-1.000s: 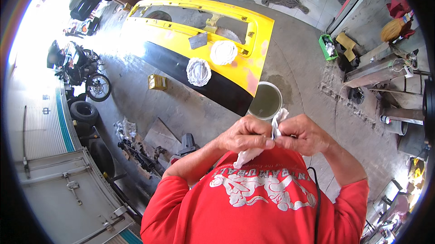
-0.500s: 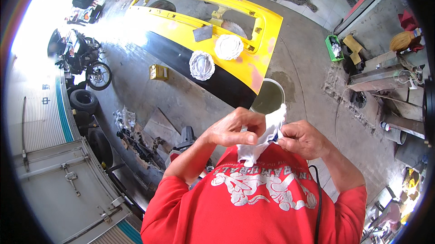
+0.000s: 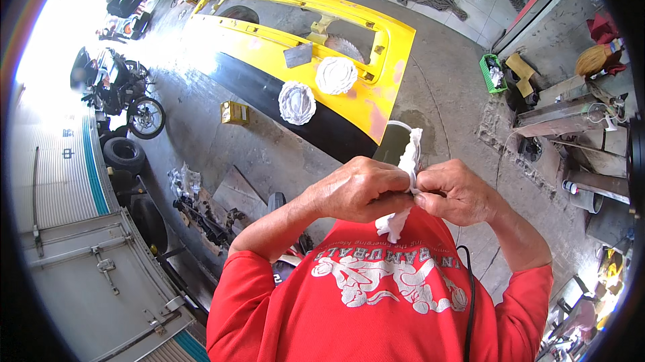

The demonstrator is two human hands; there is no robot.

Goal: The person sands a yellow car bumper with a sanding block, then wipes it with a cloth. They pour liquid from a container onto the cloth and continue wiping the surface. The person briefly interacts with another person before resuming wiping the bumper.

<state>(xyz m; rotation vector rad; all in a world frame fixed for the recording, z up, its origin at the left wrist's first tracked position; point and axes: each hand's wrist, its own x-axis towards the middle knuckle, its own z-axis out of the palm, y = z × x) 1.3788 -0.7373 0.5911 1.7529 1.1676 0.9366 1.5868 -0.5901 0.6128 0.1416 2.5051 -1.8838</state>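
My left hand (image 3: 363,188) and my right hand (image 3: 458,190) meet in front of my red shirt, both with their fingers closed. Between them a white cloth (image 3: 411,150) is pinched into a narrow bunch. One end of it sticks up above my knuckles and another hangs below (image 3: 395,223) my left fingers. Whether something else lies inside the grip is hidden. Beyond the hands lies a large yellow and black vehicle panel (image 3: 393,66) with window-like openings. On it rest two round, crinkled whitish pieces (image 3: 336,75) and a small grey sheet (image 3: 298,55).
Partly behind my hands stands a round bucket (image 3: 393,150). A yellow tin (image 3: 234,112) is on the concrete floor left of the panel. Farther left are a motorcycle (image 3: 127,86) and tyres (image 3: 123,152). To the right are a green basket (image 3: 494,73) and metal beams (image 3: 568,116).
My left hand has moved right and closed on the cloth beside my right hand. The cloth, spread wider before, is now gathered narrow. A small dark blue bit by my right fingers no longer shows.
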